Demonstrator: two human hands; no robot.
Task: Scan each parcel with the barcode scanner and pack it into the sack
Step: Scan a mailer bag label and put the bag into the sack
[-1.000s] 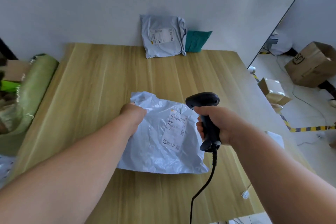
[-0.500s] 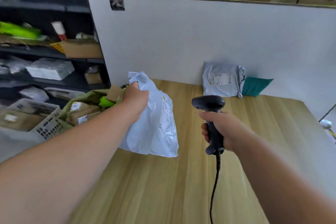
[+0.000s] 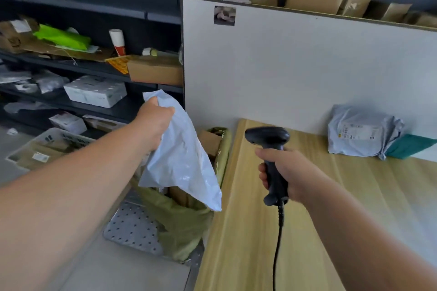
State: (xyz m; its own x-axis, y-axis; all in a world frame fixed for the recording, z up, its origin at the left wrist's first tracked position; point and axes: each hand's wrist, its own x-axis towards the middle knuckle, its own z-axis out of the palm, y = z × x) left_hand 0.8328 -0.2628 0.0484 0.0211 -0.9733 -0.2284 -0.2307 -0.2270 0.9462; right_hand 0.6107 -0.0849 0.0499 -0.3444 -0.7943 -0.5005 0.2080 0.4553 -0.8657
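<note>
My left hand [image 3: 155,125] grips the top corner of a pale grey plastic parcel [image 3: 182,163], which hangs in the air above the open green sack [image 3: 182,222] beside the table's left edge. Cardboard boxes show inside the sack. My right hand [image 3: 281,172] holds the black barcode scanner [image 3: 269,142] upright over the wooden table [image 3: 331,208], its cable trailing down. A second grey parcel [image 3: 359,134] with a label leans on the white wall at the back right, with a teal parcel [image 3: 409,146] beside it.
Dark shelves [image 3: 94,66] with boxes and bags fill the left. A white crate [image 3: 47,144] of parcels sits on the floor at left. A perforated metal plate [image 3: 132,229] lies under the sack. A white partition [image 3: 283,66] backs the table.
My left hand lifted the grey parcel off the table and carried it left, out over the sack. The view turned left. My right hand kept hold of the scanner.
</note>
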